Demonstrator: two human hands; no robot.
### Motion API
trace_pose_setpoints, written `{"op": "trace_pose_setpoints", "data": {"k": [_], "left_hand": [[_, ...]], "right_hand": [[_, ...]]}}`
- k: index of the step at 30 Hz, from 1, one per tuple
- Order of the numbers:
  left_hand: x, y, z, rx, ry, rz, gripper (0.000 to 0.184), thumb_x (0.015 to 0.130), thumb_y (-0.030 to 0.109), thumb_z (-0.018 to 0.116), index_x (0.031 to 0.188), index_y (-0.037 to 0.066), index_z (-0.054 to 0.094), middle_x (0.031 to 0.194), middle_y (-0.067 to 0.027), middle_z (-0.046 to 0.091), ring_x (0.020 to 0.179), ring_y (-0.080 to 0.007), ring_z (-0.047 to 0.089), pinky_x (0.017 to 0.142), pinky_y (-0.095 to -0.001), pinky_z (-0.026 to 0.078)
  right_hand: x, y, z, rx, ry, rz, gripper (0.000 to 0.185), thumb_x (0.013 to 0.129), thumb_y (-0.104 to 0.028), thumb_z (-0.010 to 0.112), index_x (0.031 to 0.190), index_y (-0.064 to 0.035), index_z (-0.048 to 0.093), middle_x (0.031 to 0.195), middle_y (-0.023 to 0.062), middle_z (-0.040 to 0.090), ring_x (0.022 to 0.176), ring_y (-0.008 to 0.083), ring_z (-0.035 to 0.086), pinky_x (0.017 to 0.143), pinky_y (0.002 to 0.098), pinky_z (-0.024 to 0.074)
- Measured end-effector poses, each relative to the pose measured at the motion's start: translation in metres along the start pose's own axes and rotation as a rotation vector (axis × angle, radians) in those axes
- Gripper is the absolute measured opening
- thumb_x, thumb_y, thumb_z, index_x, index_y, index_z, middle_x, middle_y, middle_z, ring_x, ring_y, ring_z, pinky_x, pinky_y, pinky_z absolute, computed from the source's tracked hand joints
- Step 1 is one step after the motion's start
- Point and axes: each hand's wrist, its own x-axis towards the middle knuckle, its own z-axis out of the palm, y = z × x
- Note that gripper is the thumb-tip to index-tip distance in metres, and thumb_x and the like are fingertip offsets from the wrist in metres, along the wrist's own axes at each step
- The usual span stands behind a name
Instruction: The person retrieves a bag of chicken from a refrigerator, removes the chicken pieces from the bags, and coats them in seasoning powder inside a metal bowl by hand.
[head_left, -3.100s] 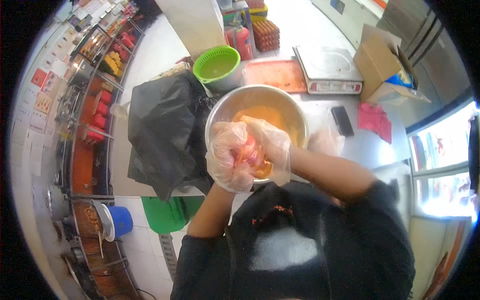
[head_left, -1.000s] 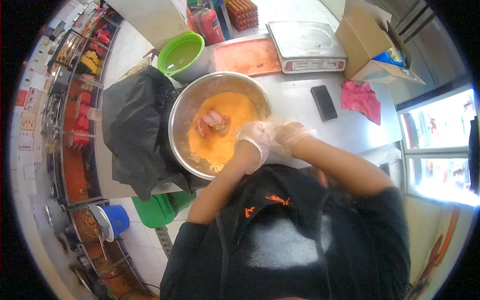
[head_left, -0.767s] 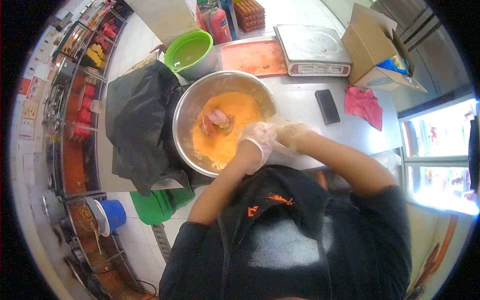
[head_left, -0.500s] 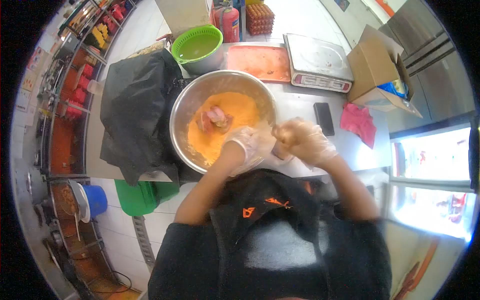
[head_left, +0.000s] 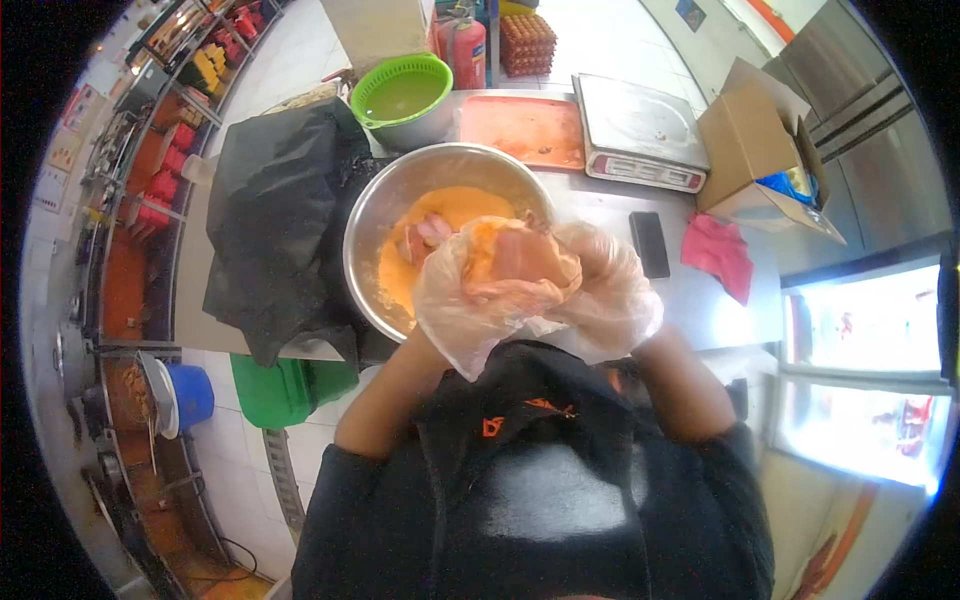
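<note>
A large piece of raw meat [head_left: 522,262] with orange coating on it is held up over the right front of a steel bowl [head_left: 372,200]. My left hand [head_left: 455,300], in a loose clear plastic glove, grips it from the left and below. On its right side, my right hand [head_left: 612,285], gloved too, holds it, with the fingers partly hidden by plastic. Inside the bowl, orange powder [head_left: 460,202] surrounds another pinkish piece of meat [head_left: 428,232].
Black plastic [head_left: 280,220] covers the counter's left side. Behind the bowl are a green strainer basket [head_left: 402,92], an orange tray [head_left: 522,130] and a scale [head_left: 640,125]. At right lie a phone [head_left: 650,244], a pink cloth [head_left: 717,256] and an open cardboard box [head_left: 745,150].
The large piece of meat has come into view between my hands, above the bowl's edge. My hands have moved together around it. The smaller piece stays in the powder.
</note>
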Motion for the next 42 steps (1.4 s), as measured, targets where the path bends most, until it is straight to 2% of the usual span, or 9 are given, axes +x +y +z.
{"op": "trace_pose_setpoints", "data": {"k": [6, 16, 19, 22, 24, 30, 34, 36, 42], "left_hand": [[-0.003, 0.007, -0.017, 0.070, -0.049, 0.099, 0.058, 0.077, 0.038, 0.070, 0.123, 0.007, 0.054, 0.118, -0.0220, 0.054, 0.118, -0.0430, 0.045, 0.108, -0.0533, 0.024], [0.016, 0.052, -0.046, 0.294, 0.070, 0.663, 0.047, 0.060, 0.011, 0.082, 0.104, 0.016, 0.065, 0.105, -0.0073, 0.058, 0.087, -0.0255, 0.058, 0.081, -0.0413, 0.050], [0.014, 0.061, -0.049, 0.458, 0.223, 0.810, 0.043, 0.058, 0.012, 0.082, 0.097, 0.017, 0.065, 0.099, -0.0050, 0.055, 0.084, -0.0254, 0.057, 0.073, -0.0386, 0.052], [0.016, 0.061, -0.045, 0.519, 0.402, 0.927, 0.039, 0.059, 0.013, 0.079, 0.095, 0.016, 0.064, 0.107, -0.0062, 0.051, 0.085, -0.0278, 0.056, 0.068, -0.0365, 0.053], [0.021, 0.063, -0.046, 0.522, 0.259, 1.044, 0.034, 0.062, 0.015, 0.078, 0.092, 0.015, 0.063, 0.106, -0.0079, 0.051, 0.086, -0.0286, 0.057, 0.069, -0.0382, 0.053], [0.030, 0.081, -0.061, 0.793, 0.235, 0.744, 0.055, 0.079, 0.023, 0.072, 0.119, -0.008, 0.050, 0.114, -0.0192, 0.060, 0.094, -0.0312, 0.061, 0.082, -0.0423, 0.052], [0.034, 0.085, -0.043, -0.196, 0.248, 0.425, 0.068, 0.074, -0.001, 0.069, 0.136, 0.000, 0.040, 0.112, -0.0138, 0.060, 0.095, -0.0227, 0.061, 0.087, -0.0355, 0.048], [0.031, 0.074, -0.041, -0.089, -0.004, 0.219, 0.073, 0.070, -0.004, 0.071, 0.135, 0.000, 0.039, 0.113, -0.0142, 0.058, 0.096, -0.0223, 0.060, 0.089, -0.0324, 0.047], [0.045, 0.092, -0.036, 0.169, 0.390, 0.625, 0.055, 0.066, 0.000, 0.073, 0.117, 0.000, 0.049, 0.101, -0.0125, 0.060, 0.089, -0.0228, 0.060, 0.080, -0.0343, 0.049]], "right_hand": [[0.016, -0.027, 0.009, -0.814, -0.114, -0.393, 0.039, 0.079, -0.019, 0.073, 0.116, -0.0104, 0.063, 0.087, 0.0142, 0.067, 0.072, 0.0296, 0.066, 0.064, 0.0382, 0.0524], [0.016, -0.017, 0.023, -0.770, -0.050, -0.577, 0.039, 0.075, -0.003, 0.064, 0.114, -0.0070, 0.062, 0.084, 0.0132, 0.065, 0.068, 0.0337, 0.064, 0.061, 0.0389, 0.0525], [0.009, -0.036, 0.037, -0.701, 0.064, -0.331, 0.041, 0.079, 0.000, 0.061, 0.119, -0.0049, 0.057, 0.096, 0.0111, 0.066, 0.080, 0.0265, 0.066, 0.070, 0.0334, 0.0532], [0.004, -0.054, 0.048, 0.519, -0.022, 0.118, 0.043, 0.084, -0.003, 0.062, 0.125, -0.0032, 0.050, 0.109, 0.0077, 0.062, 0.097, 0.0181, 0.062, 0.082, 0.0296, 0.0504], [-0.002, -0.051, 0.051, 0.602, -0.219, 0.140, 0.049, 0.085, -0.006, 0.063, 0.130, -0.0023, 0.044, 0.118, 0.0065, 0.056, 0.106, 0.0147, 0.055, 0.090, 0.0299, 0.0473], [0.010, -0.048, 0.037, 0.087, -0.086, -0.024, 0.053, 0.084, -0.011, 0.065, 0.131, 0.0005, 0.042, 0.116, 0.0131, 0.058, 0.106, 0.0206, 0.058, 0.091, 0.0332, 0.0473], [0.018, -0.065, 0.032, -0.548, -0.056, -0.155, 0.059, 0.079, -0.010, 0.067, 0.132, 0.0024, 0.044, 0.117, 0.0224, 0.059, 0.108, 0.0356, 0.060, 0.091, 0.0407, 0.0481], [0.020, -0.069, 0.034, -0.804, -0.026, -0.295, 0.061, 0.077, -0.010, 0.068, 0.132, 0.0024, 0.045, 0.116, 0.0236, 0.059, 0.107, 0.0396, 0.059, 0.091, 0.0430, 0.0481], [0.021, -0.079, 0.038, -0.961, -0.011, -0.451, 0.058, 0.076, -0.007, 0.068, 0.130, 0.0001, 0.048, 0.105, 0.0187, 0.061, 0.096, 0.0364, 0.062, 0.084, 0.0438, 0.0505]]}}
